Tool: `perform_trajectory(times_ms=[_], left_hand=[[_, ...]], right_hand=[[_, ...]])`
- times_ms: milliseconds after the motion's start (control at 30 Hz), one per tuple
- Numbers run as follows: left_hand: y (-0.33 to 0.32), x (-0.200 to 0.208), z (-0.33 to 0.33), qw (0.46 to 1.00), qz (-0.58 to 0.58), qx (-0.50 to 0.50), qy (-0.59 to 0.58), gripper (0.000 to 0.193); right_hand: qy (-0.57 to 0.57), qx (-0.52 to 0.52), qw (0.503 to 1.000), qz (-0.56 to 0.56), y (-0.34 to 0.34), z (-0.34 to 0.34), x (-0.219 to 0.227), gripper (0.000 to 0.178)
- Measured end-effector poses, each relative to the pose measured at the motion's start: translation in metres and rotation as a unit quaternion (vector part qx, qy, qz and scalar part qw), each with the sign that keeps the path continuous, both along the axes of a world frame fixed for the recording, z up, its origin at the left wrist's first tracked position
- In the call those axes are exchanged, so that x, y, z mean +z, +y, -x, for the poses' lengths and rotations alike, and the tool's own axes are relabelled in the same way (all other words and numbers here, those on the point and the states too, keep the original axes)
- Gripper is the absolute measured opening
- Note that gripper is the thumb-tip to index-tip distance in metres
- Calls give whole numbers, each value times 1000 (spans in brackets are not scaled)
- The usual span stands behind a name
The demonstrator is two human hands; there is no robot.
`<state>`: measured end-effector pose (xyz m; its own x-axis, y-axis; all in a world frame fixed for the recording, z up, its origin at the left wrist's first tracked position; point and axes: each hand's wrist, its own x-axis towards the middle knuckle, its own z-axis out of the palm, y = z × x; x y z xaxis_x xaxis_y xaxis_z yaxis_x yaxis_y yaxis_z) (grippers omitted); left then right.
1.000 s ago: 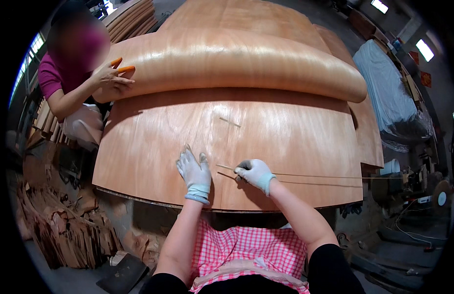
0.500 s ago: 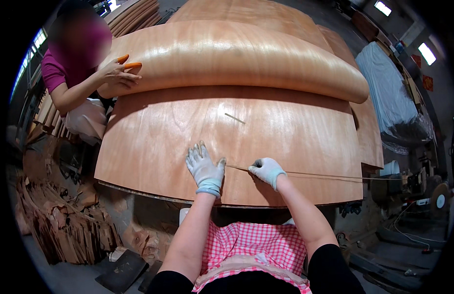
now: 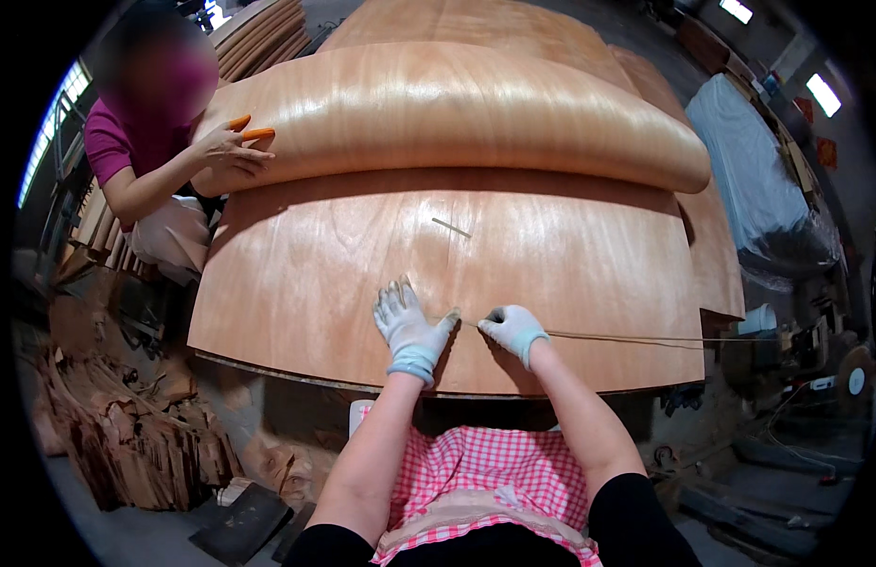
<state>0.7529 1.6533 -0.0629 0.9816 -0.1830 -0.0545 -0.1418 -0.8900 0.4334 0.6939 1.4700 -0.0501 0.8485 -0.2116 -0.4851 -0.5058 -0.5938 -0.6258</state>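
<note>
A broad, pale brown wood veneer sheet (image 3: 286, 274) lies in front of me. My left hand (image 3: 409, 326), in a whitish glove, rests flat on it with the fingers stretched out and the thumb toward my right hand. My gloved right hand (image 3: 510, 329) is closed in a pinch on a long, thin brown strip (image 3: 636, 339). The strip runs off to the right past the sheet's edge, and its short near end shows between my two hands. Farther up the sheet lies a short greyish strip (image 3: 451, 227).
Across the far side of the sheet lies a big curled veneer roll (image 3: 457, 118). A co-worker's hand (image 3: 234, 151) with orange finger covers touches its left end. Torn veneer scraps (image 3: 140, 435) are piled at lower left. Machinery (image 3: 811, 354) and a plastic-covered stack (image 3: 754, 180) stand right.
My left hand has slid right, closer to my right hand, so less of the strip shows between them. The right hand keeps its pinch almost in place.
</note>
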Motion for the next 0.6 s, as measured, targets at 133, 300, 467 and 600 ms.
perform_trajectory(times_ms=[133, 300, 467, 600], left_hand=[[-11, 7, 0, 999, -40, 16, 22, 115], [-12, 11, 3, 998, -53, 23, 8, 107], [18, -29, 8, 913, 342, 132, -180, 43], [46, -30, 56, 797, 532, 109, 264, 25]], right_hand=[[-25, -1, 999, 23, 7, 9, -4, 32], [-4, 72, 996, 61, 36, 48, 17, 31], [-62, -97, 977, -182, 33, 66, 6, 28], [-101, -68, 983, -140, 37, 70, 14, 27]])
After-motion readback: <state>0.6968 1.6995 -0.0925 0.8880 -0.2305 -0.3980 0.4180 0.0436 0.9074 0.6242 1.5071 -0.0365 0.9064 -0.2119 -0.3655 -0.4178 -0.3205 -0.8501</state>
